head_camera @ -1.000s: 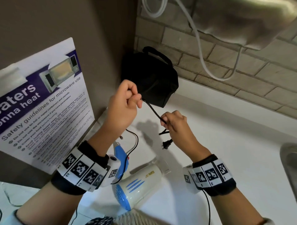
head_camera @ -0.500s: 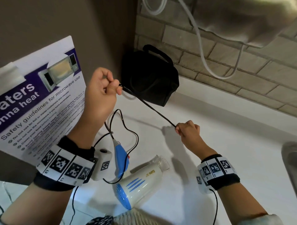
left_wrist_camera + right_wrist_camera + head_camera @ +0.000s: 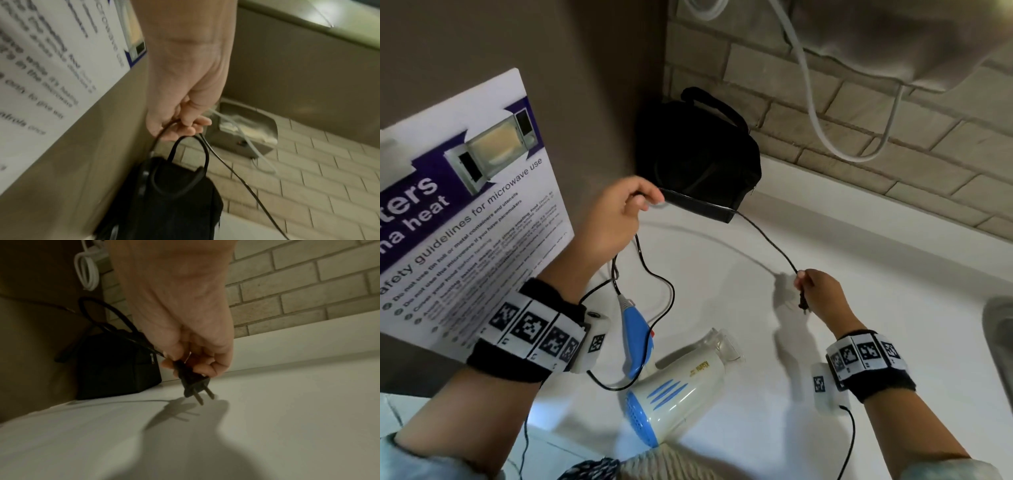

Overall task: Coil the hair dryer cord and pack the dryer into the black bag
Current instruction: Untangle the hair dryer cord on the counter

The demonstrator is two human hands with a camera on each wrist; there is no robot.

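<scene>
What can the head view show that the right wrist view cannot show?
Only the head view shows the hair dryer, the left hand gripping the cord, and the poster. Only the right wrist view shows the plug clearly, with two prongs, held above the counter. Both show the right hand and the black bag.

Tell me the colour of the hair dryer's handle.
Blue; the handle shows best in the head view.
</scene>
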